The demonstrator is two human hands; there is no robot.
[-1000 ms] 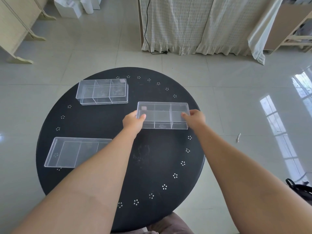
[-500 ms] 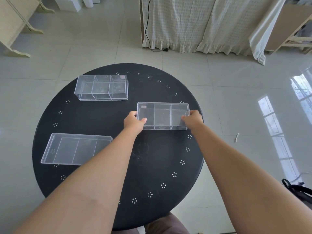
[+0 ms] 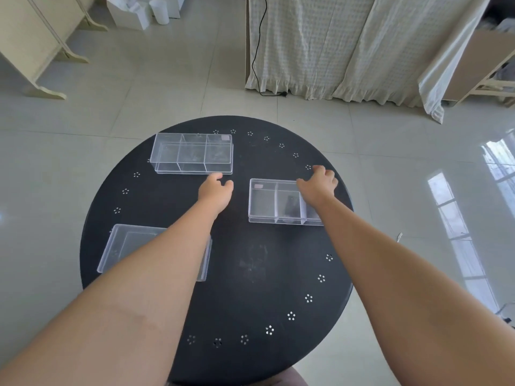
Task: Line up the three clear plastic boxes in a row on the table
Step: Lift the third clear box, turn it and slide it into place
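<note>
Three clear plastic boxes with dividers lie on the round black table (image 3: 250, 277). One box (image 3: 192, 153) sits at the far left. A second box (image 3: 274, 203) rests flat on the right side. The third box (image 3: 122, 246) is at the near left, partly hidden under my left forearm. My left hand (image 3: 216, 190) hovers open between the far box and the right box, holding nothing. My right hand (image 3: 317, 182) is over the right box's far right corner with its fingers loosely spread past the box's far edge. I cannot tell if it touches the box.
The table stands on a pale tiled floor. A curtained unit (image 3: 348, 43) with a black cable (image 3: 257, 51) is behind it. Cream furniture (image 3: 36, 43) stands at the far left and white containers (image 3: 139, 11) at the back. The table's near half is bare.
Both hands held the right box by its ends before. The box now sits further right on the table; my left hand has let go and moved left, and my right hand has loosened.
</note>
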